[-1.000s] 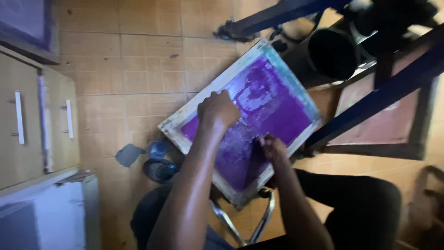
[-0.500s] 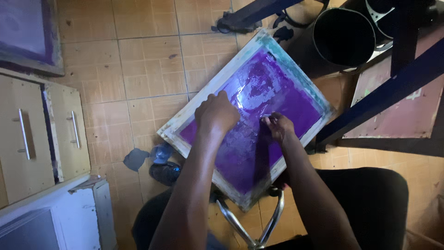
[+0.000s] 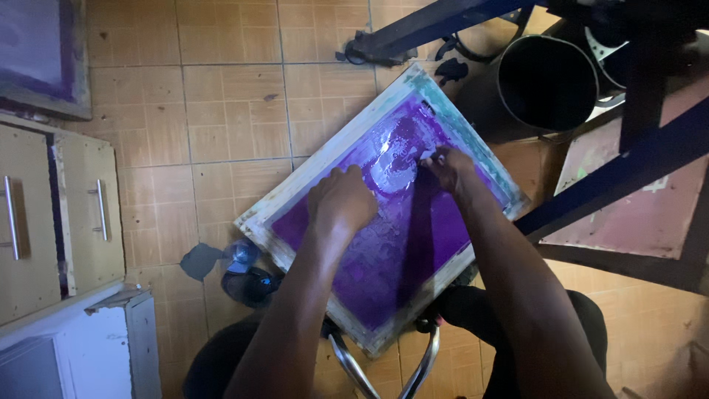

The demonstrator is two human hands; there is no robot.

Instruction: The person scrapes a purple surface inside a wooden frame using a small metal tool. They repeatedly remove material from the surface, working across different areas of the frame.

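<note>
A wooden-framed printing screen with purple mesh (image 3: 413,244) is held tilted at the centre of the frame. The left hand (image 3: 341,203) is pressed on the mesh, fingers curled together; the right hand (image 3: 448,168) is pinched on something small, too blurred to identify

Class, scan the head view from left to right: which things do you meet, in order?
Wooden cabinet doors with metal handles → shoe on the tiled floor → left hand → right hand → black cylinder → pinkish board.
</note>
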